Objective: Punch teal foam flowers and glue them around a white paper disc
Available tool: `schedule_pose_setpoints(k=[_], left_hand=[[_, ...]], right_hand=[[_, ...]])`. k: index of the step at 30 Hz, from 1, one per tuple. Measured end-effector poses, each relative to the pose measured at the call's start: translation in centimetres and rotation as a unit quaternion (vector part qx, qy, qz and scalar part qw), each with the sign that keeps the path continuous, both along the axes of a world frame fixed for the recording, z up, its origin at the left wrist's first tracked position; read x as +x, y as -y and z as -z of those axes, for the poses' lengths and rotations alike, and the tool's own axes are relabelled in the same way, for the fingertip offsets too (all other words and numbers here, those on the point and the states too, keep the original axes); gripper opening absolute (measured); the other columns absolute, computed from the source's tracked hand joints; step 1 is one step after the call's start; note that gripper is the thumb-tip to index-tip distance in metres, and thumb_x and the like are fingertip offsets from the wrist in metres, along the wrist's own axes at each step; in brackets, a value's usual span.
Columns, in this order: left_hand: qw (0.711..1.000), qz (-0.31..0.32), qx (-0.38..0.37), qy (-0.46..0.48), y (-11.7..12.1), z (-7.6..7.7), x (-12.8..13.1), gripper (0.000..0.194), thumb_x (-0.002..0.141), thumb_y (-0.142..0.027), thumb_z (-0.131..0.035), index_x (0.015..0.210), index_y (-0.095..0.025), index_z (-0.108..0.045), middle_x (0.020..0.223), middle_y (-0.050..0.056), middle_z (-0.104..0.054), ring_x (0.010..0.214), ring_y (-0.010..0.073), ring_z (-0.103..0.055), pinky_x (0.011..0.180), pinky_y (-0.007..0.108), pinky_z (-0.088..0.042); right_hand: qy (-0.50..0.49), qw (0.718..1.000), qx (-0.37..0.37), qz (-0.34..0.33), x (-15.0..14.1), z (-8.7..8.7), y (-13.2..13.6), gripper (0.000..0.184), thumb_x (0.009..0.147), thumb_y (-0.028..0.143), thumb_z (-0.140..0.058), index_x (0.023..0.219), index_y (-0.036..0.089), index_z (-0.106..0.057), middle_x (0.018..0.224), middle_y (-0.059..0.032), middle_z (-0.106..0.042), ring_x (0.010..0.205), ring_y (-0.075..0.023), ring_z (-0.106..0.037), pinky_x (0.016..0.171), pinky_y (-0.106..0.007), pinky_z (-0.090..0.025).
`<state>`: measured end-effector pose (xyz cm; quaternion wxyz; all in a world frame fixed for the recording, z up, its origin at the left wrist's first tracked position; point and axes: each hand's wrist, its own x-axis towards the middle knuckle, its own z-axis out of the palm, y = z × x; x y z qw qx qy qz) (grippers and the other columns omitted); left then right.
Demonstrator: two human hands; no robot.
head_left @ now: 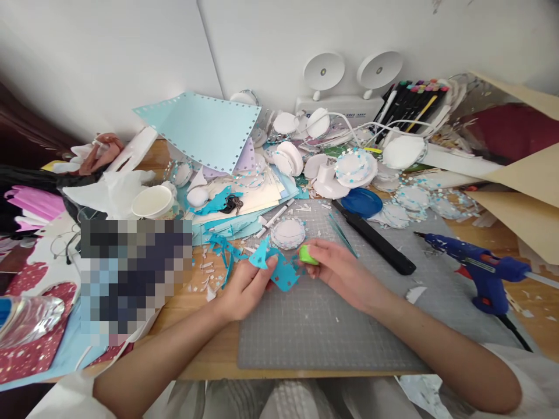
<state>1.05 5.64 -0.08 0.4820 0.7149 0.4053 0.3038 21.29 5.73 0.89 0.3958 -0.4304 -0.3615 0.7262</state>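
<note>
My left hand (250, 286) is closed on a piece of bright blue paper (286, 278) with small shaped holes cut through it; one pointed corner folds up over the thumb. My right hand (336, 270) pinches a small lime-green craft punch (308, 255) at the right edge of that paper. Fingers hide most of the punch. Just beyond the hands lies a white round disc (288, 233) rimmed with small blue and white bits. More punched blue scraps (227, 256) lie left of my left hand.
A grey cutting mat (323, 343) lies beneath the hands. To the right are a blue glue gun (484, 267) and a long black tool (379, 241). A white paper cup (152, 202), punched light-blue sheets (205, 131) and several decorated discs (356, 167) crowd the back.
</note>
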Motion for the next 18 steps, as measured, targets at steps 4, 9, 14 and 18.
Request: schedule_pose_setpoints(k=[4,9,14,18], left_hand=[[0.998,-0.040,-0.046,0.003,-0.1,0.3,0.3,0.058,0.097,-0.045,-0.035,0.048,-0.015,-0.046,0.044,-0.001,-0.046,0.045,0.0091,-0.043,0.048,0.022,-0.035],[0.992,-0.074,-0.078,0.065,-0.2,0.3,0.5,0.031,0.089,-0.040,-0.054,0.075,-0.014,-0.061,0.067,0.002,-0.064,0.057,0.0121,-0.057,0.056,0.022,-0.045],[0.993,-0.023,-0.095,0.065,-0.2,0.2,0.4,0.029,0.087,-0.040,-0.055,0.085,-0.012,-0.063,0.067,0.002,-0.063,0.061,0.0141,-0.058,0.059,0.023,-0.047],[0.997,0.059,0.025,0.030,-0.1,0.2,0.3,0.028,0.077,-0.039,-0.067,0.088,-0.013,-0.064,0.083,0.004,-0.066,0.077,0.0173,-0.059,0.071,0.026,-0.048]], right_hand=[[-0.063,0.998,-0.031,0.004,0.2,0.1,-0.1,0.023,0.079,0.038,-0.067,0.087,0.017,-0.064,0.087,-0.0041,-0.062,0.076,-0.0124,-0.056,0.069,-0.026,-0.045],[0.046,0.987,0.155,-0.008,-0.1,0.1,0.6,0.028,0.074,0.026,-0.073,0.097,0.021,-0.058,0.099,-0.0037,-0.061,0.096,-0.0163,-0.058,0.087,-0.031,-0.047],[0.142,0.913,0.382,0.019,-0.3,0.7,1.1,0.033,0.075,0.018,-0.072,0.098,0.024,-0.050,0.104,-0.0047,-0.058,0.101,-0.0170,-0.057,0.087,-0.032,-0.049],[0.247,0.808,0.535,-0.001,-0.6,1.4,1.2,0.026,0.079,0.021,-0.068,0.096,0.023,-0.048,0.100,-0.0062,-0.060,0.094,-0.0175,-0.057,0.083,-0.033,-0.048]])
